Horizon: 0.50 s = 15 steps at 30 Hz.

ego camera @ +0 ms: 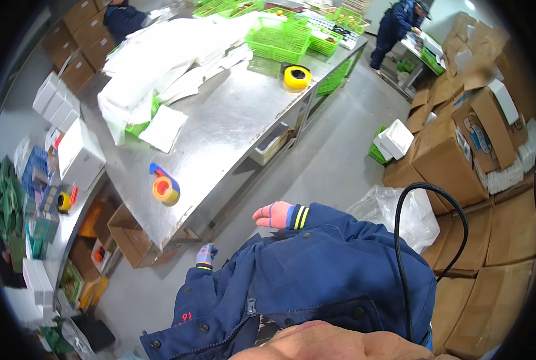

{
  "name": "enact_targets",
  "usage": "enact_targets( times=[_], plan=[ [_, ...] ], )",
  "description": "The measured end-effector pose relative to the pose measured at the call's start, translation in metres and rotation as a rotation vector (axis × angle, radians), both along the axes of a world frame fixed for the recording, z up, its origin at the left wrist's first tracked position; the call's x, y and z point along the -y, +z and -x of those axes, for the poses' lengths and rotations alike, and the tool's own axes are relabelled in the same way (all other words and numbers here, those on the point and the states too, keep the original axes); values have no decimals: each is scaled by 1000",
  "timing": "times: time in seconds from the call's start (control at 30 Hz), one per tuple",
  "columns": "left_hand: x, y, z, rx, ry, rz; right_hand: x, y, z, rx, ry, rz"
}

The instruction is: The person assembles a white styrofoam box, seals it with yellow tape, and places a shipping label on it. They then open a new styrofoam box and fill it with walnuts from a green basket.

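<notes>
My left hand point(206, 255), in a grey-blue and pink glove, hangs beside the table's near corner with its fingers partly curled; whether anything is inside them cannot be seen. My right hand point(273, 215), in a coral striped glove, is held before the jacket with its fingers extended and nothing in them. Both are off the metal table point(223, 135). On the table, a tape dispenser with a blue handle point(165, 189) lies near the close corner, and a yellow roll of tape point(297, 77) by the long edge. White foam sheets point(169, 58) cover the far left part.
Green plastic baskets point(279, 40) stand at the table's far end. Cardboard boxes point(448, 157) line the right side, with a clear plastic bag point(394, 216) on the floor. A side bench at left bears a white foam box point(81, 155). Two co-workers point(398, 27) point(124, 20) are further back.
</notes>
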State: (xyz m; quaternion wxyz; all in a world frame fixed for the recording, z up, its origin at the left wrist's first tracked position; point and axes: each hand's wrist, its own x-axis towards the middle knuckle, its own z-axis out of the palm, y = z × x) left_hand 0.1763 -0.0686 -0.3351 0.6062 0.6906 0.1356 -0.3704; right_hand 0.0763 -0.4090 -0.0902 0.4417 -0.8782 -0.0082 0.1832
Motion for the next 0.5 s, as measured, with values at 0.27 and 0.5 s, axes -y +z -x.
enact_targets(
  times=[0.27,0.5],
  plan=[
    [195,93,-79,475,-453,205,127,-8,-25,7,-322,-24],
    [398,140,-165,209,-262,407,289,6,-49,-26,-529,44]
  ],
)
